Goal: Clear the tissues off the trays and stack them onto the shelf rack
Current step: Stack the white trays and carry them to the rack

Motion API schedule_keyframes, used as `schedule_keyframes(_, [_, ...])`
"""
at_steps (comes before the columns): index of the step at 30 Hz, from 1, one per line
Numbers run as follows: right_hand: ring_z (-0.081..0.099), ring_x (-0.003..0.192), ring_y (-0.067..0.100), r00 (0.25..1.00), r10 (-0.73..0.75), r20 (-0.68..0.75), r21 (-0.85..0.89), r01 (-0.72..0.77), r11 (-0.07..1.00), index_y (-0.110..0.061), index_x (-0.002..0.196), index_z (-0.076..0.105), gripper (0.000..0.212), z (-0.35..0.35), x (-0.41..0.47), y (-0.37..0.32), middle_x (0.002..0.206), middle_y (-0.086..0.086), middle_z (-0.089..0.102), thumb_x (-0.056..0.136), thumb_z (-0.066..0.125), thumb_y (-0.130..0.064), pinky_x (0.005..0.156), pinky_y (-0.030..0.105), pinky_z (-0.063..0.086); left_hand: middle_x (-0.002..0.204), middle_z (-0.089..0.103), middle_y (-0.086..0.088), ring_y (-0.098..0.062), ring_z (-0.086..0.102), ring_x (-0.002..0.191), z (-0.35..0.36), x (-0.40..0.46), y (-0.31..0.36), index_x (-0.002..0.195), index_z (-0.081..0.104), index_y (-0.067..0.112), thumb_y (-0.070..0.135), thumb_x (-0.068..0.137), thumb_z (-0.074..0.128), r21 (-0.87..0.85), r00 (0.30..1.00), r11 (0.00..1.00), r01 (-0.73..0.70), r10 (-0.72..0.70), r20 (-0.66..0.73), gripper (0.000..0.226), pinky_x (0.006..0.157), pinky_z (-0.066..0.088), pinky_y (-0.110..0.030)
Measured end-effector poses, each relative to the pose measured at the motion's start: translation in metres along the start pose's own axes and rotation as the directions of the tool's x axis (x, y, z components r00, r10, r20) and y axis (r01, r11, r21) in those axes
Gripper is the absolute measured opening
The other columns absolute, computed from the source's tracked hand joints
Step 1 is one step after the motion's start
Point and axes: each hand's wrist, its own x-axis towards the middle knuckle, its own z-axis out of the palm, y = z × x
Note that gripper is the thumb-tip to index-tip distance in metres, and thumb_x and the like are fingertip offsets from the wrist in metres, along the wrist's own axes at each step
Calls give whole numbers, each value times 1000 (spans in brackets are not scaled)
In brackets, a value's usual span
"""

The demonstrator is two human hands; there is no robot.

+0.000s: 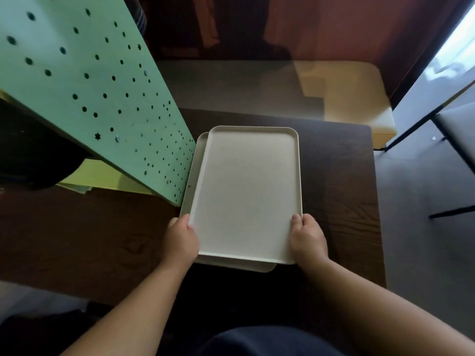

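Note:
A cream rectangular tray [246, 194] lies lengthwise on top of a second cream tray [191, 176], whose edge peeks out on the left and at the near end. No tissue shows on the top tray. My left hand [181, 240] grips the near left corner of the upper tray, thumb on its rim. My right hand [307, 238] grips the near right corner the same way. Both trays are over a dark wooden table [341, 201].
A mint-green perforated panel of the shelf rack [102, 98] rises at the left, its lower corner touching the trays' left side. A cream cushioned bench [359, 98] stands beyond the table. A chair with black legs [452, 129] is at the right.

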Motion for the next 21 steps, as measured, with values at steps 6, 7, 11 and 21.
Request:
schedule_keyframes(6, [59, 77, 24, 999, 11, 46, -182, -3, 983, -17, 83, 54, 41, 18, -10, -6, 84, 0, 63, 103, 38, -48, 65, 37, 42, 110, 58, -11, -31, 60, 99, -20, 20, -25, 123, 65, 6, 5, 99, 45, 19, 998, 998, -54, 53, 41, 31, 88, 53, -39])
schedule_keyframes(7, [59, 77, 24, 998, 6, 62, -229, 9, 973, -17, 83, 54, 40, 18, -11, -8, 84, -1, 63, 102, 38, -49, 64, 37, 41, 110, 58, -10, -29, 60, 97, -23, 21, -29, 123, 65, 7, 6, 99, 46, 21, 998, 999, -50, 49, 45, 31, 87, 53, -38])
schedule_keyframes(11, [62, 76, 23, 991, -21, 131, -388, 70, 919, -20, 82, 53, 36, 22, -13, -12, 84, -3, 64, 99, 40, -50, 64, 36, 45, 116, 57, -9, -24, 57, 95, -27, 26, -44, 123, 67, 8, 6, 96, 50, -6, 998, 1000, 16, -16, 68, 32, 85, 48, -33])
schedule_keyframes(21, [62, 78, 20, 973, 51, 227, -420, 51, 906, -22, 112, 49, 17, 16, -10, -14, 87, -4, 63, 98, 48, -32, 66, 36, 49, 112, 51, -6, -25, 58, 96, -19, 22, -55, 136, 63, 18, 5, 89, 56, 31, 981, 997, 71, -76, 179, 49, 80, 47, -29])
